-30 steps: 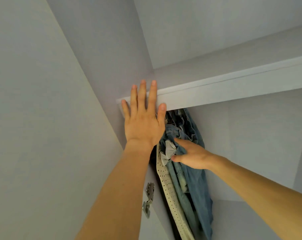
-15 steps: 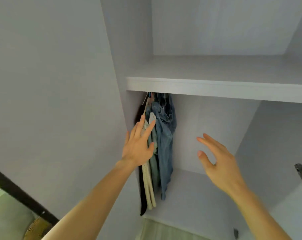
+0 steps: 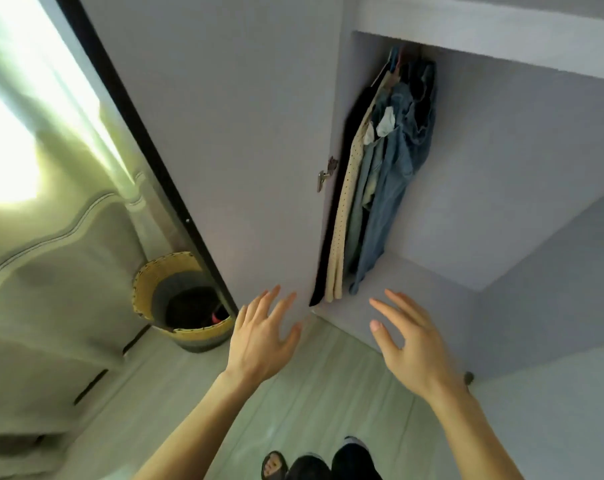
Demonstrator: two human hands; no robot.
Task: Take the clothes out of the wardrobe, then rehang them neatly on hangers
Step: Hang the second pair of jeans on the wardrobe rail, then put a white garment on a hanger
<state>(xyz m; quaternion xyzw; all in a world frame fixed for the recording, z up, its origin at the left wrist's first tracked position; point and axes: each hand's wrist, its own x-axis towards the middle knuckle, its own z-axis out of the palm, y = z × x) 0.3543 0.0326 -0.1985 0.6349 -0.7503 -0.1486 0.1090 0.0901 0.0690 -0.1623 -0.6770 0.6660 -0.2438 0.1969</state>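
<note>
Several clothes hang bunched at the left end of the open wardrobe (image 3: 522, 188): blue jeans (image 3: 389, 188), a cream dotted garment (image 3: 344, 216) and a dark garment (image 3: 328, 244) against the side wall. Their hangers (image 3: 394, 62) show only as tips under the shelf. My left hand (image 3: 262, 337) is low in front of the wardrobe's left door, fingers spread, holding nothing. My right hand (image 3: 409, 341) is spread open in front of the wardrobe floor, also empty. Both hands are well below the clothes and apart from them.
The open wardrobe door (image 3: 245, 150) with a metal hinge (image 3: 325, 174) stands to the left. A woven basket (image 3: 183, 303) sits on the pale floor beside it. A light upholstered piece of furniture (image 3: 51, 271) fills the left. My feet (image 3: 314, 462) show at the bottom.
Both hands came down and away from the hanging clothes and now hover low, open. The view dropped from the shelf to the wardrobe floor and the room.
</note>
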